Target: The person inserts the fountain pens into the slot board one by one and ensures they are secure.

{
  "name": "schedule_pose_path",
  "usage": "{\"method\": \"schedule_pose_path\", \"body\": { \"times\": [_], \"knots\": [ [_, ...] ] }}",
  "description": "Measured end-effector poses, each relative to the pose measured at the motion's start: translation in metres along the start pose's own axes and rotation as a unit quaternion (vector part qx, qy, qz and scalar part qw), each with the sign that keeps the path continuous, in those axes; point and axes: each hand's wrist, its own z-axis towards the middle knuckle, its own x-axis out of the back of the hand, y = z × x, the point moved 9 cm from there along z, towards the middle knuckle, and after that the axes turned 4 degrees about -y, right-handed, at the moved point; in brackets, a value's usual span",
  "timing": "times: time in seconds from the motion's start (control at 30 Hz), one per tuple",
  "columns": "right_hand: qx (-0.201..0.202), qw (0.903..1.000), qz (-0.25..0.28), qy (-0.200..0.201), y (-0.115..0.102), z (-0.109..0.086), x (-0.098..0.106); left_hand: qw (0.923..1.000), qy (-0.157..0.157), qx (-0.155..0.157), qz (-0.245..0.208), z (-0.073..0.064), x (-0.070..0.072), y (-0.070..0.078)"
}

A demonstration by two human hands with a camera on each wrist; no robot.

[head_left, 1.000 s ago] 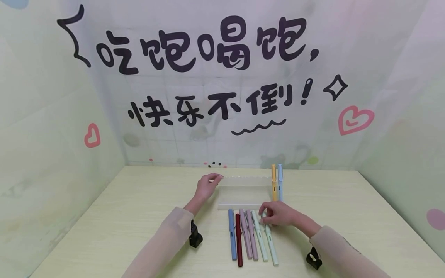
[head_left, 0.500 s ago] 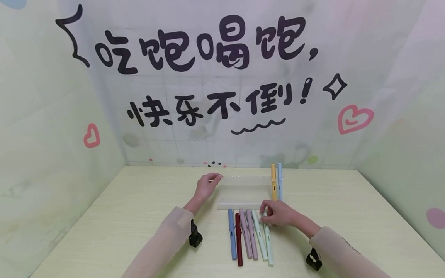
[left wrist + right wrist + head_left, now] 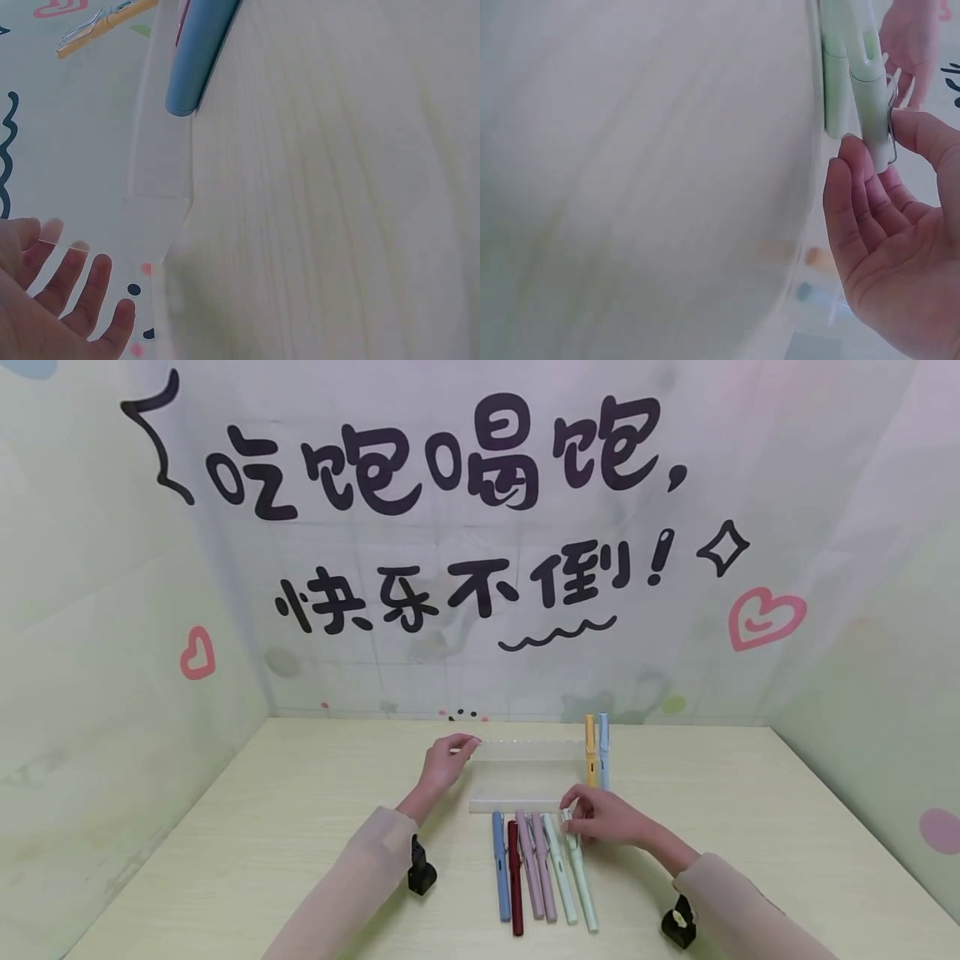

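Right end of the pen row: slim pale green pen with wire clip (image 3: 582, 878) lies on the wood-grain tabletop (image 3: 300, 860); its long axis runs away from the person, cap end far, tail slightly rightward.
Right hand (image 3: 609, 818): the nearer one; thumb and fingers pinch this cap end.
Rack: shallow translucent plastic rack (image 3: 517, 807), just beyond the cap.
Left hand (image 3: 447, 762): well apart from the pen, pinching the rack's far left corner.
Neighbour: second pale green pen (image 3: 560, 870), just left.
Rack's right end: yellow pen (image 3: 591, 749), light blue pen (image 3: 604, 752).
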Motion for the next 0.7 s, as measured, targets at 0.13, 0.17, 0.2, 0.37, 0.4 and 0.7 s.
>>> {"method": "schedule_pose_path", "body": {
  "times": [0.13,0.17,0.2,0.37,0.4,0.7],
  "knots": [
    [0.012,0.9987,0.049,0.009,-0.003,0.0,0.007,1.0,0.0,-0.002,0.001,0.0,0.0,0.0],
    [0.015,0.9983,0.056,0.011,-0.004,0.0,0.008,1.0,0.0,-0.004,0.001,0.0,0.0,0.0],
    [0.019,0.9977,0.063,0.013,-0.005,0.0,0.01,1.0,0.0,-0.004,0.002,0.0,0.0,0.0],
    [0.035,0.9962,0.076,0.023,-0.009,0.001,0.019,1.0,0.001,-0.004,0.002,0.001,0.0,0.001],
    [0.039,0.9958,0.079,0.025,-0.009,0.001,0.021,1.0,0.001,-0.003,0.001,0.001,-0.001,0.001],
    [0.04,0.9946,0.077,0.056,-0.02,0.001,0.04,1.0,0.001,-0.003,0.005,0.001,-0.001,-0.001]
  ]
}}
